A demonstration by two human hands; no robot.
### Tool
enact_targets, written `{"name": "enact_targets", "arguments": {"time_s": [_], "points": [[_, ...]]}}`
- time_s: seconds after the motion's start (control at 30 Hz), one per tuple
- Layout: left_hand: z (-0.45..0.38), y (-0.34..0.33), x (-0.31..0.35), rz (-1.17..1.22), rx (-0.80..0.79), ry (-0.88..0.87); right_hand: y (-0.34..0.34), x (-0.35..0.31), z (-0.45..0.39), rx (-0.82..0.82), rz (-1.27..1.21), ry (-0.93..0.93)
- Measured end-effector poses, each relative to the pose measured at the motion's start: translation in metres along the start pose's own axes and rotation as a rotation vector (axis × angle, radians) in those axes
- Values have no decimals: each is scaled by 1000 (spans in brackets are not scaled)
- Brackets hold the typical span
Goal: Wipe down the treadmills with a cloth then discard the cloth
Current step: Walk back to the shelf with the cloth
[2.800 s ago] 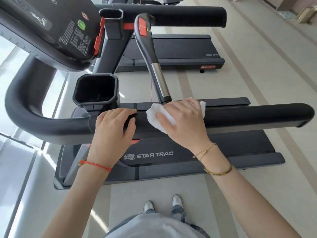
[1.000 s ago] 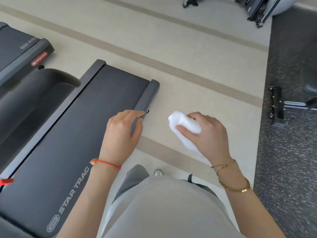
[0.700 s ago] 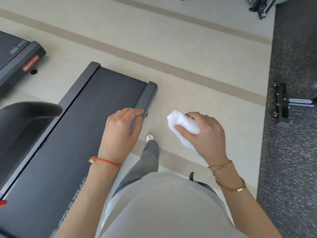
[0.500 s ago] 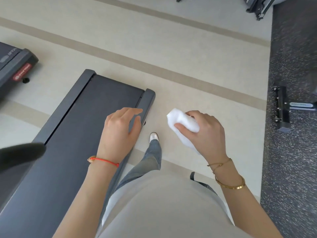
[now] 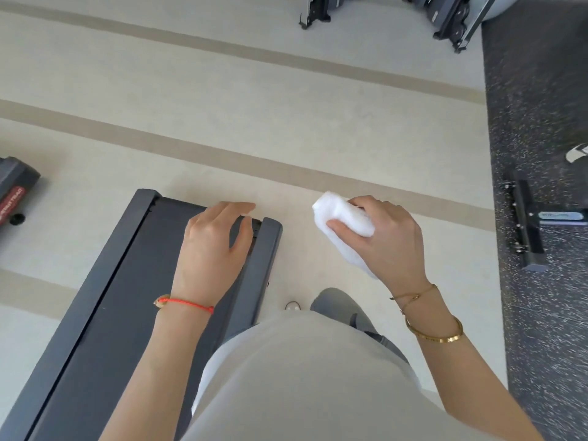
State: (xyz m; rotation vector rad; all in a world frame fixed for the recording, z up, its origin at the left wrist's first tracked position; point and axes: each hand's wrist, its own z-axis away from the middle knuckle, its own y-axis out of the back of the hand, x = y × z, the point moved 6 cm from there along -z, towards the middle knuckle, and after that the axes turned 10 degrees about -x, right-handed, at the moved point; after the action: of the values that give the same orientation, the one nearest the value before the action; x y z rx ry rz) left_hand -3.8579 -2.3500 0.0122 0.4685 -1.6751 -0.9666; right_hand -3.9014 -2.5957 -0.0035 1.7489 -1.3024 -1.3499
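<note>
My right hand [image 5: 388, 243] holds a crumpled white cloth [image 5: 342, 218] in the air over the pale floor, to the right of the treadmill. The dark treadmill deck [image 5: 105, 313] runs from the lower left to its rear end near the middle. My left hand [image 5: 211, 249] hovers above that rear end with fingers loosely spread, holding nothing. Whether it touches the deck is unclear. I stand beside the deck's right edge; my grey top and one shoe tip [image 5: 292, 305] show below.
The end of a second treadmill [image 5: 14, 189] shows at the left edge. Black machine feet [image 5: 313, 11] stand at the top. A dark speckled rubber mat [image 5: 537, 122] covers the right side, with a machine base [image 5: 525, 224] on it. Tan stripes cross the pale floor.
I have left the handrail I was wiping and walked along the treadmill toward its rear end. The cloth stays in my right hand; the handrail has dropped out of view.
</note>
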Motion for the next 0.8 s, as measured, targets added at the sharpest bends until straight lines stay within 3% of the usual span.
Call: {"name": "enact_targets", "arguments": {"time_s": [0.4, 0.8], "points": [[-199, -10, -33, -28, 5, -4, -63, 60, -190, -76, -19, 1], [-421, 5, -53, 0, 147, 176, -122, 109, -454, -120, -72, 191]]}}
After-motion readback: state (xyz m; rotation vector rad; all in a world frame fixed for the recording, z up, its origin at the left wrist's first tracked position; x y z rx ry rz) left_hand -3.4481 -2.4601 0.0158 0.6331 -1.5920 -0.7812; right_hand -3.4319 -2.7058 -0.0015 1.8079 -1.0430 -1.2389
